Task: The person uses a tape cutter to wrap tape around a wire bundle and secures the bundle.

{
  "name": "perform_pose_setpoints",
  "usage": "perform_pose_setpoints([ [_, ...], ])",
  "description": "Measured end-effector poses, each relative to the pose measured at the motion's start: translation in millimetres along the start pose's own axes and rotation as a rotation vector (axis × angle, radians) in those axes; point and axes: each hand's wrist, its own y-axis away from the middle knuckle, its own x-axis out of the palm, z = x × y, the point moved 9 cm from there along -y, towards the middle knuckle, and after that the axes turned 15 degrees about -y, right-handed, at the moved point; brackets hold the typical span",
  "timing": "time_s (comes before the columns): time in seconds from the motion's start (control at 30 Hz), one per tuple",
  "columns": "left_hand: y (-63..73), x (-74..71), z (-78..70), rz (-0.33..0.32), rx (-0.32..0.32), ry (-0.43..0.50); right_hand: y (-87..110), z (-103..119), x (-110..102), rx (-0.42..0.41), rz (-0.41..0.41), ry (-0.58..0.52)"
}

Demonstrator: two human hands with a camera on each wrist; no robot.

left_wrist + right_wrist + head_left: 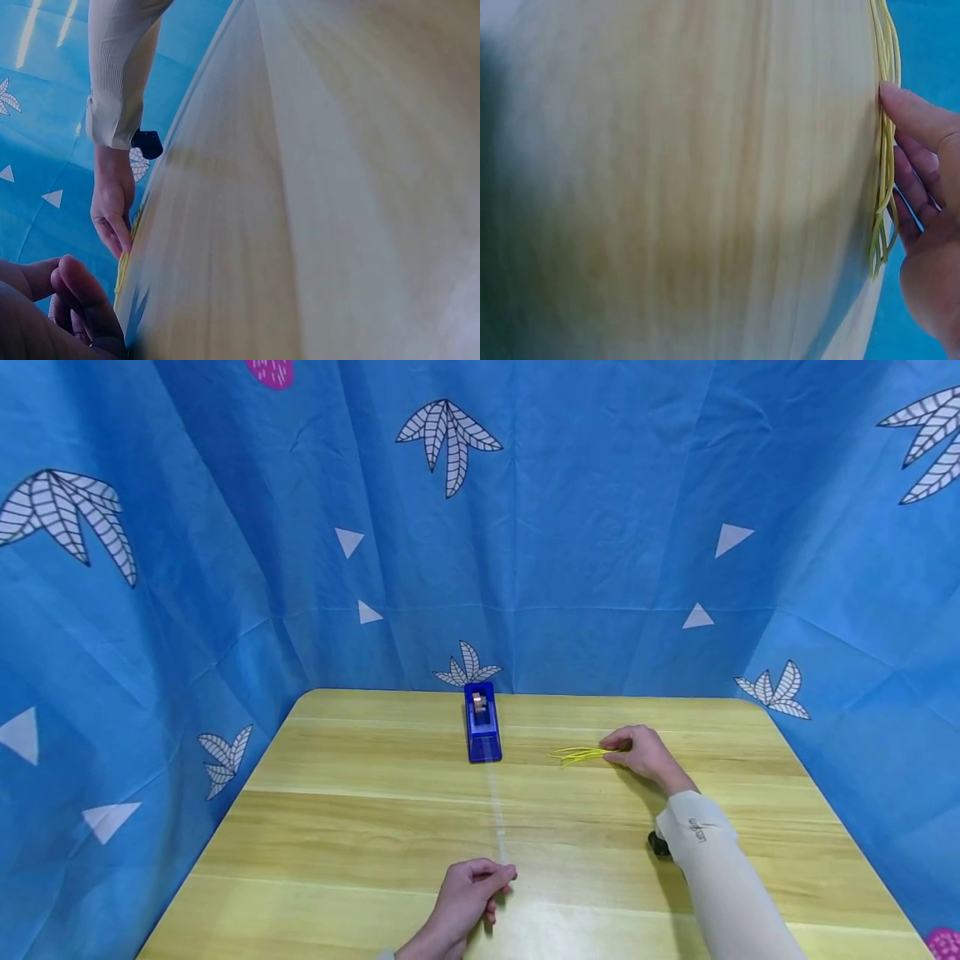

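Note:
A blue tape dispenser [483, 747] stands near the far edge of the table. From it a strip of clear tape [495, 806] stretches toward the front, and my left hand [467, 895] pinches its near end between thumb and index finger. Off to the right, my right hand [641, 753] pinches a bundle of thin yellow strands [577, 755] just above the wood. In the right wrist view the yellow strands [886, 172] run lengthwise past the thumb, with their loose ends fanned out. Whether they are wires or cords, I cannot tell.
Both hands work over a light wooden table [360, 827] with rounded far corners. Blue patterned cloth [592, 527] hangs behind it and along both sides. A small black device [658, 844] sits at the right wrist.

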Motion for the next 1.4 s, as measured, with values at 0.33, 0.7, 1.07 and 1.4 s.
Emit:
perform_pose_setpoints([
  [0.33,-0.5,0.1,-0.1,0.0,-0.001,-0.003,-2.1,-3.8,4.8,0.036,0.014,-0.022],
  [0.7,0.5,0.2,-1.4,0.004,0.012,-0.002,0.9,-5.0,11.4,0.057,0.033,-0.035],
  [1.07,0.2,0.1,-2.0,0.004,0.027,-0.003,1.2,-5.9,22.3,0.061,0.069,0.022],
  [1.4,-0.7,1.1,-1.7,0.01,0.029,0.003,3.1,-1.8,24.5,0.063,0.066,0.025],
])
